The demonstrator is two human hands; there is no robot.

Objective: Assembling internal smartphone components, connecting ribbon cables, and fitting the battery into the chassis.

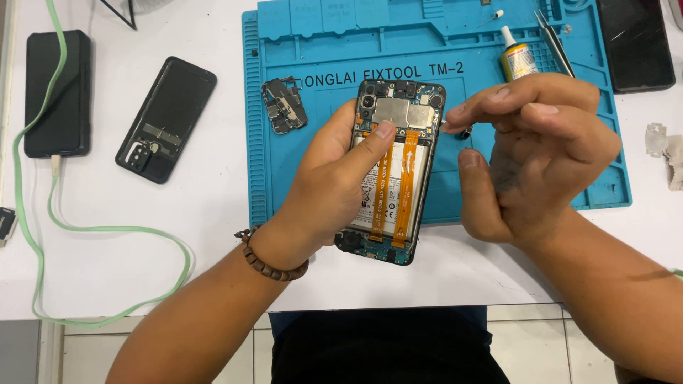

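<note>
Left hand (334,185) clasping opened phone (398,171), thumb on board; right hand (533,156) pinching small part beside it; back cover (166,119) and shield plate (284,105) already off, battery remaining.

I saw a white table (128,263) that filled most of the view, and the light on it was bright and even, with only soft shadows. A blue work mat (299,43) lay on its far side. At the left, a pale green cable (43,235) made a loop over the white surface. Near me, past the table edge, the floor had light grey tiles (526,348).
</note>
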